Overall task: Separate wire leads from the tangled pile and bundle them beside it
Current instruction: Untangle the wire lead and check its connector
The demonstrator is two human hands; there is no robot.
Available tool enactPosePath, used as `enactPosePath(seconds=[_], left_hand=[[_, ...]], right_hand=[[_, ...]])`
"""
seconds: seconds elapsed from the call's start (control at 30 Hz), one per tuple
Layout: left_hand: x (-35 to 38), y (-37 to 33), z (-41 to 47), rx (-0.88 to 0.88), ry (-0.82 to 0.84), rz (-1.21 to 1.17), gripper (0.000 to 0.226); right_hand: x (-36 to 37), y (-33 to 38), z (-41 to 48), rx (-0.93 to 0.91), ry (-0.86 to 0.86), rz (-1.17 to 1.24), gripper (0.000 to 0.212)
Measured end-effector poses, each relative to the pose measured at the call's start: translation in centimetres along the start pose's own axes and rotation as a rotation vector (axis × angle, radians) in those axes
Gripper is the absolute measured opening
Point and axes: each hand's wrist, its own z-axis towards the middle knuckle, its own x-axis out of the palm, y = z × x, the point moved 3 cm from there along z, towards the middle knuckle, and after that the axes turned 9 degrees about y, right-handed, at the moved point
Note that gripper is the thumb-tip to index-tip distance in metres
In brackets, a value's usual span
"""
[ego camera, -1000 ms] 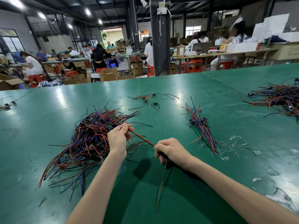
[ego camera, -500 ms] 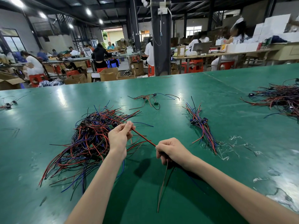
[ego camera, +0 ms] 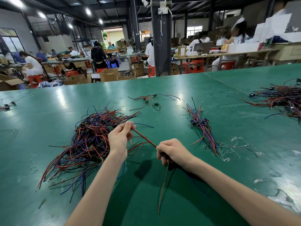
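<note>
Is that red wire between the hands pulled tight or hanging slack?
Taut: the red wire runs straight between left hand and right hand.

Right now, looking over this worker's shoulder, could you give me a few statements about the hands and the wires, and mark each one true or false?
1. The left hand and the right hand hold one wire lead stretched between them. True.
2. The tangled pile lies to the right of the right hand. False: it lies on the left, beside and behind the left hand.
3. A smaller bundle of leads lies on the green table, to the right of both hands. True.
4. The right hand lies flat and open on the table. False: its fingers are curled round the lead, and wire ends hang below it.
</note>
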Motion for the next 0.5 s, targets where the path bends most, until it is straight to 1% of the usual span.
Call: enactPosePath(seconds=[0.1, 0.17, 0.23, 0.33, 0.37, 0.43, 0.5], left_hand=[[0.2, -0.1, -0.1, -0.007, 0.02, -0.042, 0.007], [0.5, 0.1, -0.3, -0.029, 0.044, -0.054, 0.009], [1.2, 0.5, -0.6, -0.089, 0.095, -0.05, 0.007], [2.8, 1.6, -1.5, -0.182, 0.183, -0.054, 0.01], [3.3, 1.9, -1.8, -0.211, 0.194, -0.086, 0.014], [4.1, 2.5, -2.2, -0.249, 0.179, -0.178, 0.032], [4.2, 2.6, -2.4, -0.246, 0.143, -0.229, 0.048]], right_hand=[[0.0, 0.0, 0.0, -0.003, -0.018, 0.021, 0.03], [-0.1, -0.1, 0.0, 0.001, -0.039, 0.054, 0.028], [-0.2, -0.1, 0.1, 0.002, -0.066, 0.086, 0.031], [-0.4, -0.1, 0.1, -0.014, -0.106, 0.125, 0.034], [-0.4, 0.0, 0.1, -0.017, -0.118, 0.13, 0.034], [-0.4, 0.0, 0.1, -0.02, -0.134, 0.132, 0.033], [-0.4, 0.0, 0.1, -0.021, -0.142, 0.135, 0.034]])
